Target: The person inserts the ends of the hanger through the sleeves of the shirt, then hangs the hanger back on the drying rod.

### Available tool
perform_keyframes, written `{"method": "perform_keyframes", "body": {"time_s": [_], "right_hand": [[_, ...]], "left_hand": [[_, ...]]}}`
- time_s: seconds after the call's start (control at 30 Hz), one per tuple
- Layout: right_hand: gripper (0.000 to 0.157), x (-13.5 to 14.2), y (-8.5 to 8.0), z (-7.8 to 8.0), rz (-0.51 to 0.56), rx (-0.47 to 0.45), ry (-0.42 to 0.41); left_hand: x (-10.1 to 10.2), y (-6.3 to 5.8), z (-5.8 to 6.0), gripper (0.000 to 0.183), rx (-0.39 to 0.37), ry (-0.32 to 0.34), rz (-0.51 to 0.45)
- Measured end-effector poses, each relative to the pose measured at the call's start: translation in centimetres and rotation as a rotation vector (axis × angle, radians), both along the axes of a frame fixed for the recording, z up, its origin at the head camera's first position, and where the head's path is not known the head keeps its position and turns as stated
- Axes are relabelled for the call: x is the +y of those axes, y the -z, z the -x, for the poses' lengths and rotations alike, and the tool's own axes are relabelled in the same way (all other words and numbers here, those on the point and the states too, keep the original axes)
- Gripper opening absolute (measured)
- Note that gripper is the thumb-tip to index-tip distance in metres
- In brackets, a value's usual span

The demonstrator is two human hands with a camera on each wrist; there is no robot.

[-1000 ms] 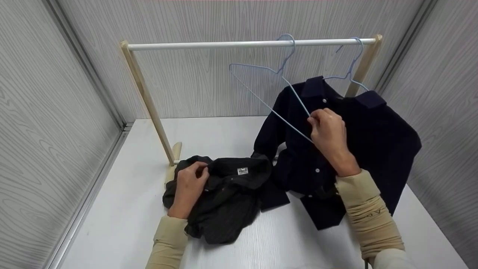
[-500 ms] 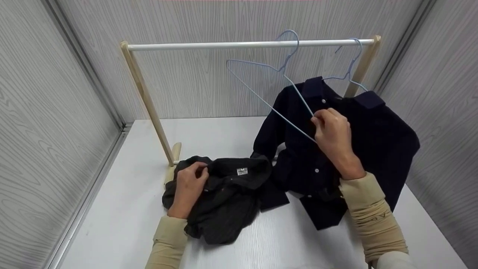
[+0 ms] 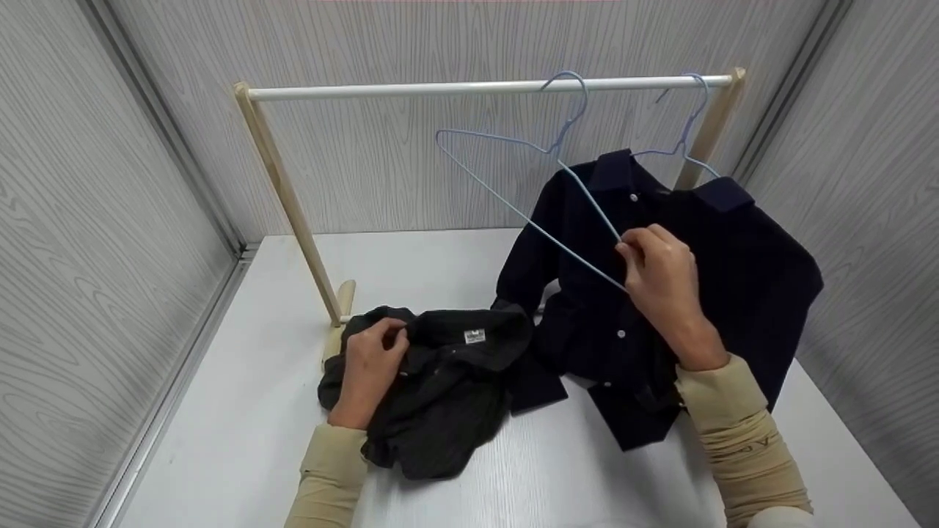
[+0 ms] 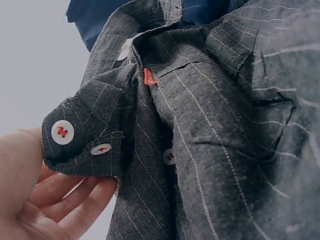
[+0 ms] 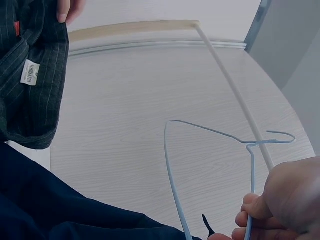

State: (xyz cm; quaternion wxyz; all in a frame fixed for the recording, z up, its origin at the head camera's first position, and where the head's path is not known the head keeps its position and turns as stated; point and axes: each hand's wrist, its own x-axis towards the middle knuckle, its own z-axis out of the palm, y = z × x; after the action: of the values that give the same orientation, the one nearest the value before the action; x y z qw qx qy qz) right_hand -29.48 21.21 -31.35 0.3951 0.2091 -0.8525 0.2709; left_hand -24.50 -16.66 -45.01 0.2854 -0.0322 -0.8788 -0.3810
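My left hand pinches the collar edge of a crumpled dark grey pinstriped shirt, which lies on the table. White buttons sewn with red thread, one beside my fingers, and a small red tab show in the left wrist view. My right hand grips the far-right arm of a bare light blue wire hanger. The hanger's hook overlaps the white rail in the head view; whether they touch, I cannot tell. The hanger's right corner is hidden by my hand.
A navy shirt hangs from another blue hanger at the rail's right end, its lower part spread on the white table. Wooden posts carry the rail. Wood-grain panels enclose the back and sides.
My right hand has shifted right and slightly down with the hanger; its hook rose a little, then dropped lower. My left hand and the grey shirt have stayed put.
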Motion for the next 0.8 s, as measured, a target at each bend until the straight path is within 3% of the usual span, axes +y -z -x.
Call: {"method": "perform_keyframes", "body": {"time_s": [0.27, 0.53, 0.8], "right_hand": [[0.003, 0.7, 0.7, -0.6, -0.015, 0.058, -0.024], [0.006, 1.3, 1.4, -1.2, -0.045, 0.028, 0.007], [0.004, 2.0, 2.2, -1.2, -0.038, 0.064, 0.007]], "left_hand": [[0.0, 0.0, 0.0, 0.008, -0.008, -0.001, -0.005], [-0.1, 0.0, 0.0, 0.008, 0.000, -0.001, -0.016], [-0.2, 0.2, 0.0, 0.008, -0.002, 0.007, -0.023]]}}
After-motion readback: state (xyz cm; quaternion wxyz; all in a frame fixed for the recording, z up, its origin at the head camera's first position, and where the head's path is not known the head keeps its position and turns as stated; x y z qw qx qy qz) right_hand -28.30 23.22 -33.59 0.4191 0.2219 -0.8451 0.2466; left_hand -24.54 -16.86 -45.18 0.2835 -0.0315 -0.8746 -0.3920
